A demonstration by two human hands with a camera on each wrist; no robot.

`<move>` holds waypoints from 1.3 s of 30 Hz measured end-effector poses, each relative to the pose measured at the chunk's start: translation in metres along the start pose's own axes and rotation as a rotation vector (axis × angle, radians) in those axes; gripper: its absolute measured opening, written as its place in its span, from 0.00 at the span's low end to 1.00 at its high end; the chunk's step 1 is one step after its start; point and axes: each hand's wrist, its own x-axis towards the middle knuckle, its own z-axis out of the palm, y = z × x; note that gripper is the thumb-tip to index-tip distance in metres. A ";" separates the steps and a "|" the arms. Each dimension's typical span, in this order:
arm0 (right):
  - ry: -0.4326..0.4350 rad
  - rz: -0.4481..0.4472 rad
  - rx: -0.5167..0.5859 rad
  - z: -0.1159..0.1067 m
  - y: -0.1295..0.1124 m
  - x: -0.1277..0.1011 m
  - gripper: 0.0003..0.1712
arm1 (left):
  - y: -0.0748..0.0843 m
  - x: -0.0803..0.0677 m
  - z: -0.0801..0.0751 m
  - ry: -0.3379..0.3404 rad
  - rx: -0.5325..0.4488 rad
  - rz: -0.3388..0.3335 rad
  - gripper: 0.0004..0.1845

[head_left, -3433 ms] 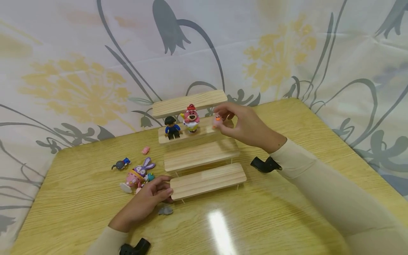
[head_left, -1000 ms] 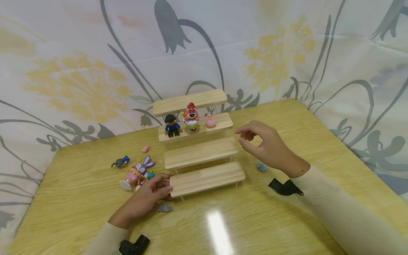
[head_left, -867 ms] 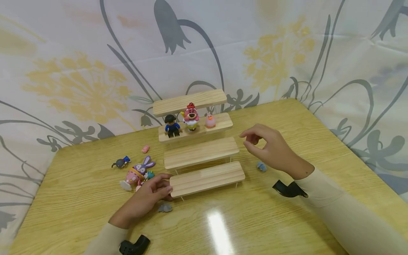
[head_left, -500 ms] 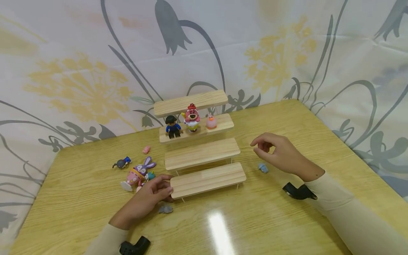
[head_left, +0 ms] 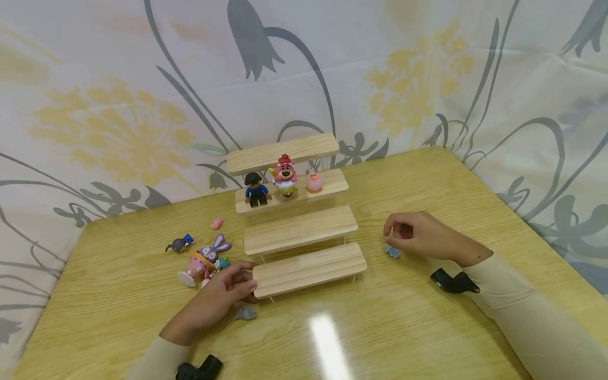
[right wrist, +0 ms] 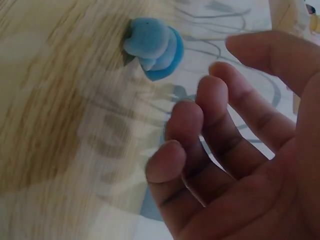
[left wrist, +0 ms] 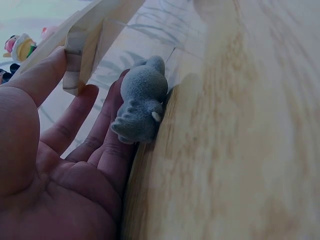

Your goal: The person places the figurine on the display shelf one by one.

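My left hand pinches the left end of the lowest step of a wooden display stand, thumb above and a finger below. A grey fuzzy animal figurine lies on the table right beside that hand. Over on the right, my right hand hovers with loosely bent fingers beside a small blue figurine; a gap separates them in the right wrist view. On the stand's second-highest step sit a doll in blue, a pink bear figurine and a pink duck figurine.
Left of the stand lie a purple-eared rabbit figurine, a teal figurine, a grey-and-blue figurine and a small pink one. A patterned curtain hangs behind the wooden table.
My right hand has let go of the pink duck figurine on the second-highest step, then moved right and down to the blue figurine. My left hand has stayed on the stand.
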 end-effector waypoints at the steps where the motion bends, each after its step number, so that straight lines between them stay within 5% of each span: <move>1: -0.017 0.001 -0.001 0.000 0.001 0.000 0.03 | 0.000 0.000 0.000 0.001 0.001 0.002 0.30; 16: -0.128 0.009 -0.043 0.008 0.011 -0.004 0.09 | -0.006 -0.002 0.003 -0.006 -0.017 0.006 0.29; 39: -0.156 0.008 -0.061 0.006 0.011 -0.003 0.11 | -0.003 -0.001 0.002 0.001 -0.039 0.009 0.30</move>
